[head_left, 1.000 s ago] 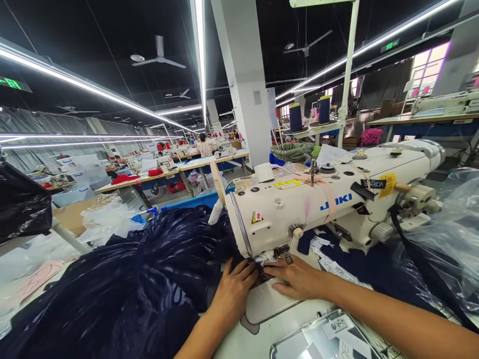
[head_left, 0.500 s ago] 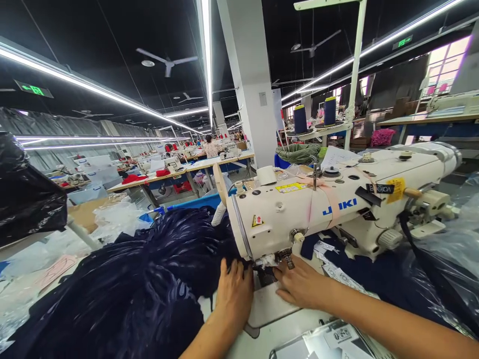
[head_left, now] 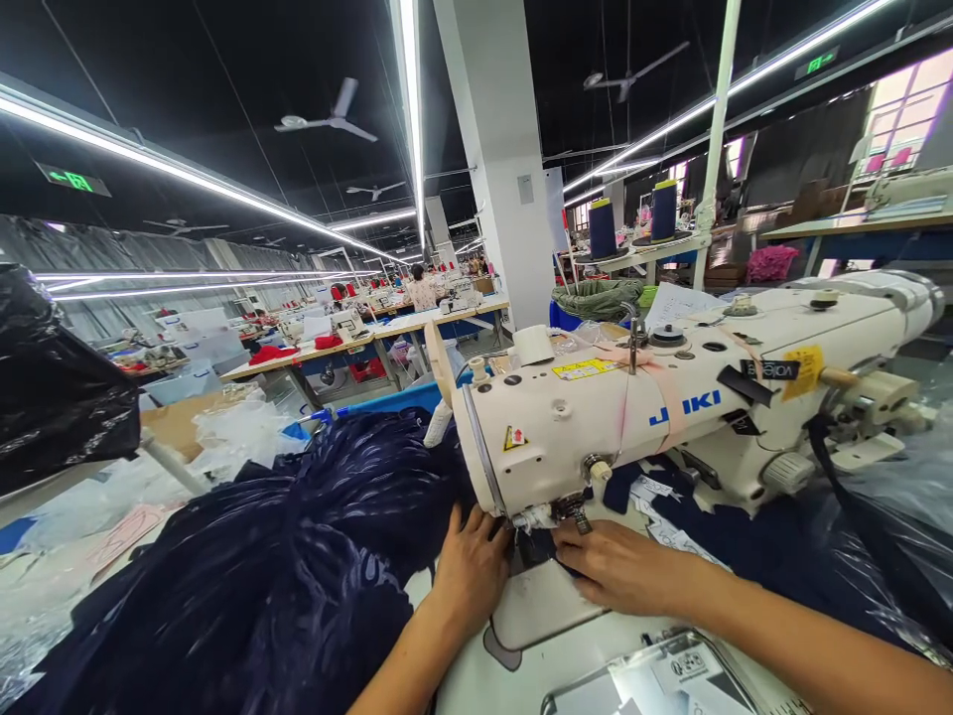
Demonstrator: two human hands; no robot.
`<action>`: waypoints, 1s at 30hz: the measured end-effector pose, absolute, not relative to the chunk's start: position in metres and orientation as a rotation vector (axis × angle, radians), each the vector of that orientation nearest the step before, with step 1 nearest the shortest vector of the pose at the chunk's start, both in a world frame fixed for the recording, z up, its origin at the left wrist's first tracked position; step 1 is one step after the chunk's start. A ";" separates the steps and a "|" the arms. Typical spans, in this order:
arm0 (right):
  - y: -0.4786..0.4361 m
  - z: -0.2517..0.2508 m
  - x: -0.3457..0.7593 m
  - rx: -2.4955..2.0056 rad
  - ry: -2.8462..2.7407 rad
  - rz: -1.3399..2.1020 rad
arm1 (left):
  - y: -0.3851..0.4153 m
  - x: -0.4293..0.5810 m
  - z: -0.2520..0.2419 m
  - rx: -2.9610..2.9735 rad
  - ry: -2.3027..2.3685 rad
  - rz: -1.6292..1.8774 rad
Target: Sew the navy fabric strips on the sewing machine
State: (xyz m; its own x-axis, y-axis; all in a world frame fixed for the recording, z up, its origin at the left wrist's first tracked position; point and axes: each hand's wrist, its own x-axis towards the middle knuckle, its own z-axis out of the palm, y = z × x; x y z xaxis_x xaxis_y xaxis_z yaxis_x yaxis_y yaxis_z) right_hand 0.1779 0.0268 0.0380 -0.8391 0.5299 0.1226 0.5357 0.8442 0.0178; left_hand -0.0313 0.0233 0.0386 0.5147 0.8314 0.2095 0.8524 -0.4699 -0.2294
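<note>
Head view: navy fabric [head_left: 283,566] heaped over table's left edge, leading edge under presser foot [head_left: 570,511]. My left hand [head_left: 473,566] flat, fingers together, pressing fabric beside needle. My right hand [head_left: 617,568] flat, fingers spread, at foot. Risk: fingertips near needle; heap's weight could drag seam crooked.

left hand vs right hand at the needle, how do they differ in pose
The left hand lies on the dark navy fabric, fingers pointing up toward the sewing machine head. The right hand lies flatter on the pale machine bed, fingers pointing left toward the needle. Both sit palm down beside the presser foot.
</note>
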 end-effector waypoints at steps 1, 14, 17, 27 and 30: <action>0.026 0.040 0.179 -0.847 -2.901 -0.047 | 0.023 -0.031 0.039 -2.456 -1.415 -0.098; 0.021 0.030 0.173 -0.771 -2.902 -0.212 | 0.023 -0.033 0.036 -2.455 -1.371 -0.153; 0.014 0.035 0.171 -0.791 -2.916 -0.190 | 0.023 -0.033 0.035 -2.445 -1.345 -0.156; 0.010 0.043 0.163 -0.906 -2.963 -0.144 | 0.024 -0.030 0.039 -2.440 -1.384 -0.118; 0.008 0.042 0.159 -0.924 -2.978 -0.149 | 0.025 -0.030 0.041 -2.449 -1.410 -0.072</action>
State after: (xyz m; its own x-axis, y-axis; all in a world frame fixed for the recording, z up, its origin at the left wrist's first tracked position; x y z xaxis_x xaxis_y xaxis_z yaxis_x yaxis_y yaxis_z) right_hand 0.1592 0.0083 0.0419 -0.8247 0.5636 0.0474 0.5655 0.8203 0.0853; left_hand -0.0299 0.0251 0.0411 0.5133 0.8351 0.1980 0.8510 -0.4653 -0.2436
